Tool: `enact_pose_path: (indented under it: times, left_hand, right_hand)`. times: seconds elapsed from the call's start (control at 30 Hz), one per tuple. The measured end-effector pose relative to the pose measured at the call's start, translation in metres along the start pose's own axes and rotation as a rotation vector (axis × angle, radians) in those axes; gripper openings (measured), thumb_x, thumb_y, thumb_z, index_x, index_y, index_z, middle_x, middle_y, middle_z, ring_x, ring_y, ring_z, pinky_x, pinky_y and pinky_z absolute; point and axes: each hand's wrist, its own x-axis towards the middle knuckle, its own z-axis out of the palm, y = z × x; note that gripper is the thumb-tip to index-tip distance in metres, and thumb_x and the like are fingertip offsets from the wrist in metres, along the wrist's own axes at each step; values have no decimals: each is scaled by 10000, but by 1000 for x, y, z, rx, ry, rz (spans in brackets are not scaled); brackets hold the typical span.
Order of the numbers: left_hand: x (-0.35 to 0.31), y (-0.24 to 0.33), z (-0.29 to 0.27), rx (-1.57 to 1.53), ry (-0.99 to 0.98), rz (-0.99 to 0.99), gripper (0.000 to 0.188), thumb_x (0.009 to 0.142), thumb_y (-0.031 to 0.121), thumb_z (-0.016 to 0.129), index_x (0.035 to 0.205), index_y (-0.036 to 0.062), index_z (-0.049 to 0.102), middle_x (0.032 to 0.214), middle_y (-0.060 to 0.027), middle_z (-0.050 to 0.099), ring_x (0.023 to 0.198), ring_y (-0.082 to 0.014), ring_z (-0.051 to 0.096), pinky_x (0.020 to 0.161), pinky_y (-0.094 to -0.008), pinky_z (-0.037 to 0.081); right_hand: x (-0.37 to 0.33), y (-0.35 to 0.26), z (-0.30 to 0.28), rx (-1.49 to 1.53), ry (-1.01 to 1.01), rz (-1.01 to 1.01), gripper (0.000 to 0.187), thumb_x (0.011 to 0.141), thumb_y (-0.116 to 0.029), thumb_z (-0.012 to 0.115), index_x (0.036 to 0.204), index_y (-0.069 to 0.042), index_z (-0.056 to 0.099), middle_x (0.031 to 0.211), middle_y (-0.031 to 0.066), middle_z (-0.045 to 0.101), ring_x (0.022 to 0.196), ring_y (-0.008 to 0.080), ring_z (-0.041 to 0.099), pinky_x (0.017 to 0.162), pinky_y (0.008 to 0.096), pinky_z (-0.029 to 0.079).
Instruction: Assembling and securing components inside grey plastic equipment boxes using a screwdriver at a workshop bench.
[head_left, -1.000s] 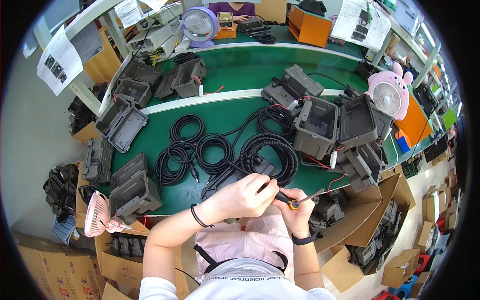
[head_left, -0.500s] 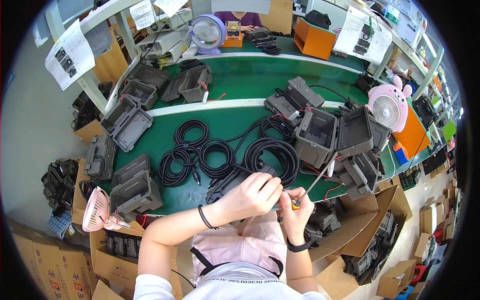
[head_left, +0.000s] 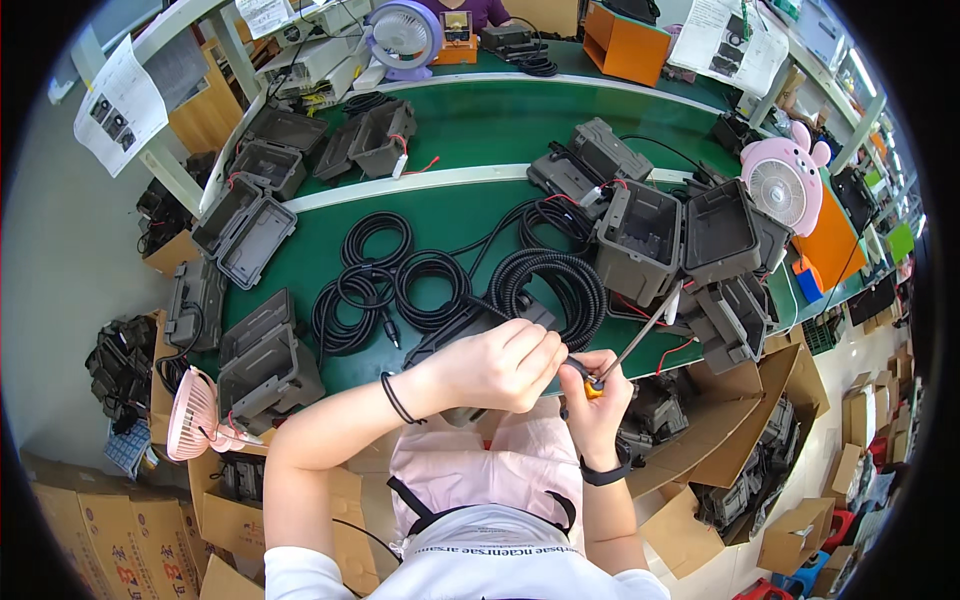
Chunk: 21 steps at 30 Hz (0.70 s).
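Note:
My right hand [head_left: 600, 405] is closed around a screwdriver [head_left: 634, 346] with a yellow handle; its long metal shaft points up and to the right. Between thumb and fingers of the same hand shows the end of a small black part [head_left: 572, 366]. Right beside it, my left hand [head_left: 508, 368] is closed with curled fingers; whatever it grips is hidden behind them. Just beyond the hands lies a coil of black corrugated hose [head_left: 588, 305]. A dark grey plastic case [head_left: 452, 328] sits partly under my left forearm.
Coiled black cables [head_left: 375, 240] lie mid-table. Open grey cases stand on the left [head_left: 265, 375] and right [head_left: 640, 245]. A pink fan [head_left: 192, 415] is at the near left, another pink fan [head_left: 778, 195] at the right. Cardboard boxes [head_left: 745, 430] hold more cases below. Another person [head_left: 485, 12] sits opposite.
The whole view has shifted slightly, with the table higher in the picture. Both hands stay together at the table's near edge; the left has turned a little, its fingers curled tighter.

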Motion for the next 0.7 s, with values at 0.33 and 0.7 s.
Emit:
enact_pose_path:
  times: [0.33,0.7]
  left_hand:
    - [0,-7,0,60,-52,105,266,642,103,651,851,-59,674,872,-134,652,783,-215,644,699,-295,555]
    - [1,-10,-3,68,-38,121,224,674,100,649,848,-38,679,882,-113,656,777,-192,638,690,-285,546]
  right_hand:
    - [9,15,-3,-149,-51,-293,293,744,-113,829,918,-10,616,769,110,659,640,219,628,598,294,494]
    - [26,22,-5,-50,-117,-516,360,695,-72,851,945,-4,601,747,110,627,632,226,603,577,294,484]
